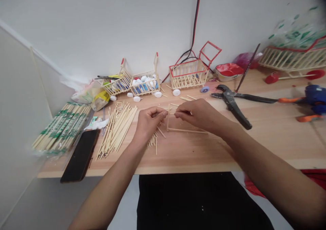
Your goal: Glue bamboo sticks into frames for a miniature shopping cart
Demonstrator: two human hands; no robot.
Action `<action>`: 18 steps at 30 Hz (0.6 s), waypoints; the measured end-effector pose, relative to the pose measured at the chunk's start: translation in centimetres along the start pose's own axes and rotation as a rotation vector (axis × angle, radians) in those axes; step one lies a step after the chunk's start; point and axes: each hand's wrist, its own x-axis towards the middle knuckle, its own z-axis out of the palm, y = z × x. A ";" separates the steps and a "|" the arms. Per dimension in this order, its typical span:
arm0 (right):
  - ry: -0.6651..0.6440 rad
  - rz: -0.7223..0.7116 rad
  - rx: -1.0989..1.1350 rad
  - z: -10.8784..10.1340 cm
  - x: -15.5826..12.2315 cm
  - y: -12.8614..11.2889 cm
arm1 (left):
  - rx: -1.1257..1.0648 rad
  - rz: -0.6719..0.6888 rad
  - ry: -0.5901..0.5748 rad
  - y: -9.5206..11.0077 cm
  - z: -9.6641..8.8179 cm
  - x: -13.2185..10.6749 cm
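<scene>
My left hand (150,121) pinches, thumb to finger, the far end of the L-shaped stick frame (187,131), which lies on the wooden table (183,157) between my hands; my right hand (200,112) has thumb and fingertips drawn together just beside it (whether anything sits between them, I cannot tell). For a square joint, I judge a light, steady left pinch best, small right-hand corrections, and the short sticks (156,146) by my left wrist left undisturbed.
</scene>
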 end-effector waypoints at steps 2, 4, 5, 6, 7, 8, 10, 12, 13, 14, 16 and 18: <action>0.008 0.005 0.004 0.0 0.0 -0.1 | -0.010 -0.004 -0.026 0.0 0.0 0.0; 0.016 0.000 0.009 0.1 0.0 0.0 | -0.011 0.002 -0.054 0.1 0.0 -0.1; 0.019 -0.005 0.010 0.1 0.0 0.0 | -0.010 0.008 -0.068 0.2 0.0 -0.1; 0.020 -0.008 0.012 0.2 0.0 0.1 | -0.011 0.011 -0.083 0.3 0.1 -0.2; 0.021 -0.009 0.015 0.2 0.0 0.2 | -0.020 0.010 -0.098 0.4 0.1 -0.2; 0.023 -0.007 0.017 0.3 0.0 0.3 | -0.041 0.005 -0.106 0.4 0.2 -0.2; 0.029 0.003 0.023 0.4 -0.1 0.4 | -0.115 -0.022 -0.105 0.5 0.3 -0.2; 0.040 0.010 0.027 0.4 -0.1 0.6 | -0.198 -0.060 -0.085 0.4 0.3 -0.1; 0.044 0.017 0.029 0.3 -0.1 0.6 | -0.220 -0.073 -0.071 0.3 0.3 -0.1; 0.048 0.027 0.030 0.3 -0.1 0.7 | -0.217 -0.078 -0.062 0.2 0.3 0.0; 0.049 0.048 0.025 0.2 -0.2 0.7 | -0.157 -0.066 -0.063 0.0 0.2 0.1; 0.051 0.061 0.017 0.1 -0.2 0.7 | -0.088 -0.056 -0.080 -0.2 0.2 0.1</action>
